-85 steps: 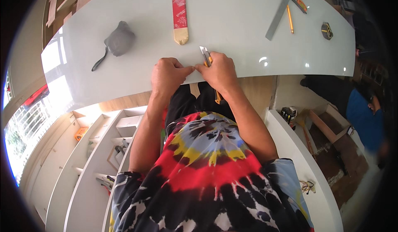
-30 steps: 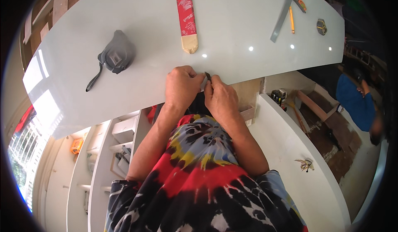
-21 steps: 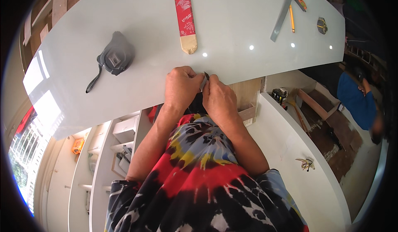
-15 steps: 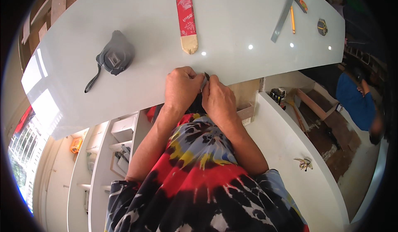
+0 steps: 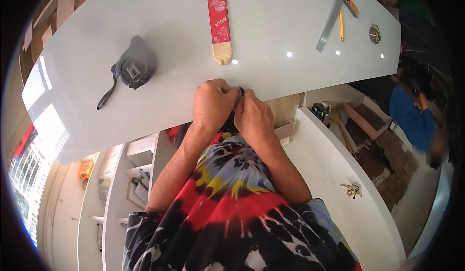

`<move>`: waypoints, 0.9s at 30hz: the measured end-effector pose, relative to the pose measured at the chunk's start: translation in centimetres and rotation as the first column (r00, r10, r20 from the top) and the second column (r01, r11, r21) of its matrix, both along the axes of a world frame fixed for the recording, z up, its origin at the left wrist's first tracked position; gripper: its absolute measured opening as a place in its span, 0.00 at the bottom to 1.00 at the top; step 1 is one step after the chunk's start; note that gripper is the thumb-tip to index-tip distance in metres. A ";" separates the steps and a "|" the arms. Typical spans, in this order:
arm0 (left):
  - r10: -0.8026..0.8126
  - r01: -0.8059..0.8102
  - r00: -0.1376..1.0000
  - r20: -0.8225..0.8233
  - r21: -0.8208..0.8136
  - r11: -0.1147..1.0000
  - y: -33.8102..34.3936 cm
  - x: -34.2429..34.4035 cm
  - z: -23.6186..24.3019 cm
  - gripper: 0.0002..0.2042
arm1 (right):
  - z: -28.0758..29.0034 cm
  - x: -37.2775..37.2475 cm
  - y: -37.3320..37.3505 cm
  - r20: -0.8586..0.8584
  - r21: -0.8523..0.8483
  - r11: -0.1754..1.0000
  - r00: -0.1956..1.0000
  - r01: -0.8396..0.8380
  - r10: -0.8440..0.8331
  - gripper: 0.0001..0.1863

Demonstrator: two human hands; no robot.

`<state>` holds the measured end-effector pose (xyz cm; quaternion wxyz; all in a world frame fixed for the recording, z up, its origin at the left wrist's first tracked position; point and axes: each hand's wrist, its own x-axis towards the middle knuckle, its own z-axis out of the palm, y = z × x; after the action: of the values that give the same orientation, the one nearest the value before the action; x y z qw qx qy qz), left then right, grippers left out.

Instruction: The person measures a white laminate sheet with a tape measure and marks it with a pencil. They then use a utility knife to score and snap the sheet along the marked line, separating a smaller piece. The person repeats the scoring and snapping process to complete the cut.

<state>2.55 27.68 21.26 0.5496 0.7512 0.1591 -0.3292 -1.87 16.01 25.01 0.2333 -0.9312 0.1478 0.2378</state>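
Note:
At the front edge of the glossy white board (image 5: 266, 38), my left hand (image 5: 213, 106) and my right hand (image 5: 254, 116) are closed, fingertips together on a small dark and grey pointed piece (image 5: 240, 91), perhaps the utility knife's tip; the rest is hidden by my fingers. Above my hands lies a red sleeve with a tan end (image 5: 218, 16). A large dark tape measure (image 5: 133, 70) with a strap lies to the left. At the back right are a metal square (image 5: 328, 21), a yellow pencil (image 5: 341, 26) and a small tape measure (image 5: 375, 33).
White shelving (image 5: 116, 198) is below left, beside a bright barred window (image 5: 24, 179). A curved white cabinet top (image 5: 329, 169) is below right, with a wooden box (image 5: 363, 118) beyond it. Another person in blue (image 5: 411, 121) is at the far right.
Since the oldest frame, the view has shifted, my hands have drawn together and the yellow knife body is no longer visible. Over the last second, very little has moved.

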 end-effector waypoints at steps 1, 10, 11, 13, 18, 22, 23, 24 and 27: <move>-0.010 0.010 1.000 0.007 0.011 1.000 0.0 0.0 -0.1 0.12 | 0.0 0.0 0.0 -0.012 -0.007 1.000 1.000 -0.003 0.003 0.09; 0.141 -0.144 0.965 0.221 -0.001 0.990 1.2 -1.1 -0.4 0.10 | -0.1 -0.3 0.1 -0.042 -0.112 0.986 0.992 -0.123 0.119 0.08; 0.120 -0.159 0.907 0.403 0.065 0.985 2.1 -1.3 -0.4 0.10 | -0.2 -0.3 0.1 -0.044 -0.127 0.983 0.991 -0.130 0.125 0.08; 0.143 -0.270 0.785 0.603 0.125 0.955 3.9 -1.2 -1.2 0.13 | -0.2 -0.2 0.2 -0.031 -0.154 0.975 0.987 -0.162 0.159 0.08; -0.108 -0.138 0.574 0.811 0.225 0.964 5.5 -0.8 -3.2 0.12 | 0.2 0.2 0.6 -0.072 -0.146 0.976 0.985 -0.164 0.154 0.08; 0.006 -0.228 0.595 0.804 0.162 0.960 5.1 -0.9 -3.4 0.13 | 0.9 1.0 0.7 -0.118 -0.143 0.974 0.980 -0.176 0.159 0.08; 0.010 -0.232 0.593 0.805 0.158 0.960 5.1 -0.9 -3.4 0.13 | 1.0 1.3 0.5 -0.116 -0.135 0.974 0.979 -0.182 0.167 0.09; 0.018 -0.243 0.599 0.800 0.160 0.957 5.1 -0.9 -3.3 0.13 | 1.1 1.5 0.4 -0.109 -0.132 0.975 0.980 -0.179 0.165 0.09; -0.009 -0.227 0.599 0.801 0.181 0.957 5.1 -0.8 -3.3 0.13 | 1.2 1.9 0.2 -0.141 -0.122 0.976 0.977 -0.179 0.161 0.09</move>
<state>1.76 32.80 17.94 0.4767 0.8736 -0.0129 0.0974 0.02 16.24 26.18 0.1390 -0.9364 0.0980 0.3069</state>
